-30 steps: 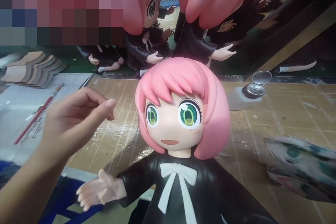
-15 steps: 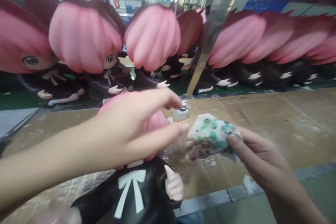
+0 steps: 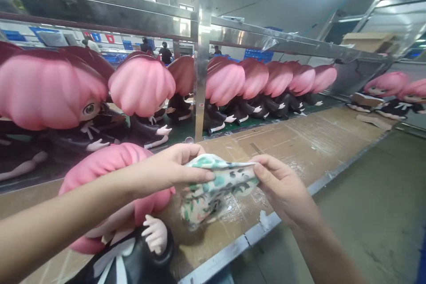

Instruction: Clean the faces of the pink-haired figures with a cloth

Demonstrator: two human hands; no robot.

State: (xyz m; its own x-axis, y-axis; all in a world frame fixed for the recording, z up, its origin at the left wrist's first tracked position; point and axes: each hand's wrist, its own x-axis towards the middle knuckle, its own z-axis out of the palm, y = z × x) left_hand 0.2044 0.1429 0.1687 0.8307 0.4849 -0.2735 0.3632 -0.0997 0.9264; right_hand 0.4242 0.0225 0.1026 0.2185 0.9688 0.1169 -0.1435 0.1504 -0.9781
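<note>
A white cloth with green and dark leaf prints is stretched between my two hands above the bench. My left hand pinches its left end, thumb on the near side. The right end is gripped by my right hand between thumb and fingers. Below my left forearm lies a large figure with pink hair and a black dress with a white bow; its face is mostly hidden by my arm. Behind my left fingers, the round metal top of a small dispenser shows.
A row of similar pink-haired figures stands along the back, behind a metal post. More figures sit at the far right end. Brown board covers the bench, edged by a metal rim. A cardboard box rests on the upper shelf.
My left hand has moved from beside the dispenser to the cloth and taken hold of it. The cloth is now spread between both hands. The view has turned right and up.
</note>
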